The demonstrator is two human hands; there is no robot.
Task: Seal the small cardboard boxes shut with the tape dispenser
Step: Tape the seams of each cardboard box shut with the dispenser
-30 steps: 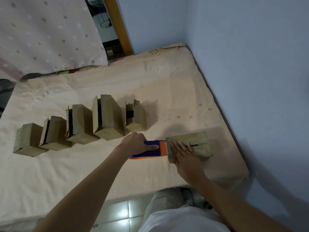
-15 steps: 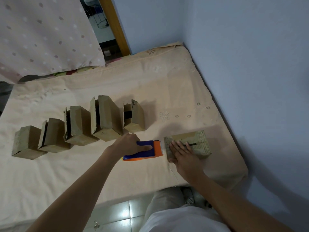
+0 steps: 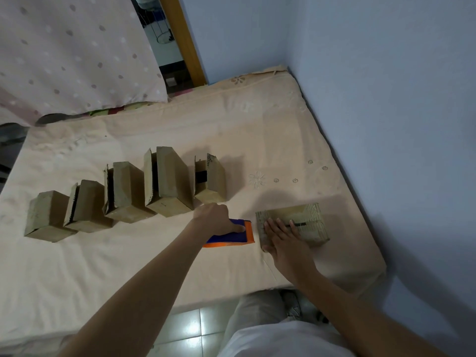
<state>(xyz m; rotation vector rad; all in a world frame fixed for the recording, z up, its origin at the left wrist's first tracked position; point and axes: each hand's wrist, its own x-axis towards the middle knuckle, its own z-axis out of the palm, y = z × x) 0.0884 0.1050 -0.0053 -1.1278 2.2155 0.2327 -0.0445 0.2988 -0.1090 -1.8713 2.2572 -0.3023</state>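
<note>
Since the earlier frames, the blue-and-orange plastic tape dispenser [image 3: 230,234] has drawn back leftward off the flat brown cardboard box [image 3: 306,222]; a narrow strip of the peach bedsheet [image 3: 257,119] now shows between them.

Left hand [image 3: 215,219]: fingers curled over the dispenser's top, gripping it. Dispenser lies on the bed, long axis roughly left-right, orange end toward the box.

Right hand [image 3: 282,237]: fingers straight and slightly spread, pressed flat on the box's near-left part. Box sits on the bed near its right front corner. A dark seam slit runs left-right along its top, starting just past the fingertips. Whether tape already covers the seam: cannot tell.

Key relation: the box lies directly right of the dispenser, close but not touching, and its seam lines up with the dispenser's long axis. Left hand is the tool hand; right hand is the brace. Judgement: any further pass would run rightward along that line.

Five more brown cardboard boxes [image 3: 164,181] stand in a row farther left, several with flaps ajar, so most of the task probably remains.
</note>
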